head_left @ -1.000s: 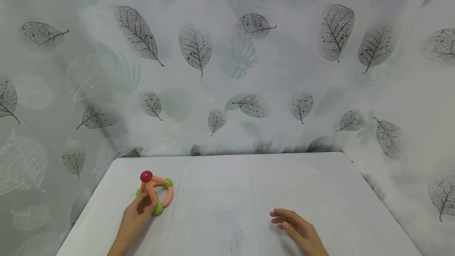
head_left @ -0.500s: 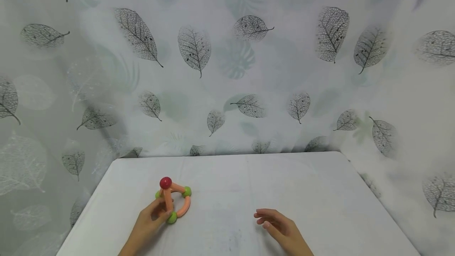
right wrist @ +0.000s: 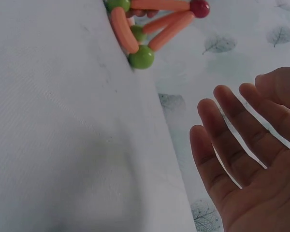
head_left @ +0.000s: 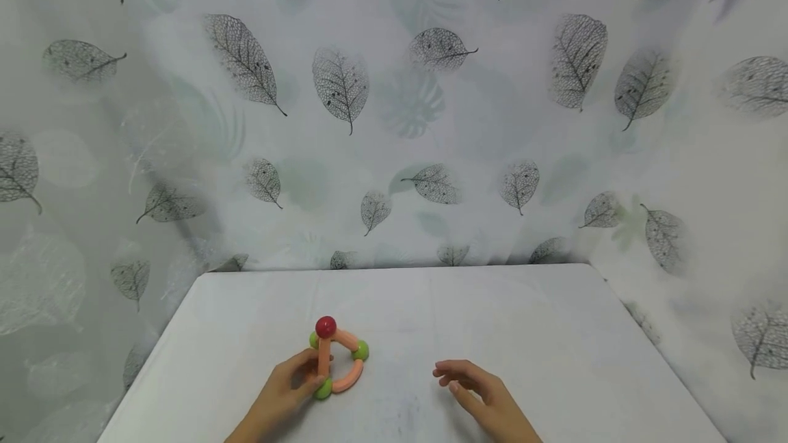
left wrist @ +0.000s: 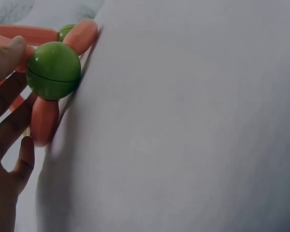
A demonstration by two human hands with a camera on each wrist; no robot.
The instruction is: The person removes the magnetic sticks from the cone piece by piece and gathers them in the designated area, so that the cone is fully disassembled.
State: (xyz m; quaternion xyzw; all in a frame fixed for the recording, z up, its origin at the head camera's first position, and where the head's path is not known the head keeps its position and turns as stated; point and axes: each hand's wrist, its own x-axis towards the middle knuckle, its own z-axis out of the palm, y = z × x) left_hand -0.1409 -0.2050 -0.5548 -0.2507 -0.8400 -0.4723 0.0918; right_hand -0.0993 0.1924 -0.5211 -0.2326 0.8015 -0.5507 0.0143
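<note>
While the left hand (head_left: 289, 388) grips the near-left edge of the small pyramid-shaped toy of orange plastic rods w/ green ball joints and a red ball on top (head_left: 335, 361), fingers and thumb are curled round one upright orange rod just above a green ball (left wrist: 53, 70); the left wrist view shows the thumb tip pressed on a rod beside that ball. Toy sits on the white cloth-covered table (head_left: 554, 333), near edge, a bit left of centre, base rods on or just off the cloth — can't tell which.

Right hand (head_left: 477, 392) hovers just right of the toy, apart from it, holding nothing; fingers loosely spread and slightly bent, palm turned toward the toy in the right wrist view (right wrist: 251, 164).

Judgement: step in hand looks like bringing the toy to mid-table w/ the left hand, the right ready to join. Next move prob. calls for the right fingers to close on a rod or ball on the far-right side w/o knocking the joints apart, since they may be loose.

Farther back, a pale leaf-print curtain (head_left: 394, 122) hangs behind and round the table.
</note>
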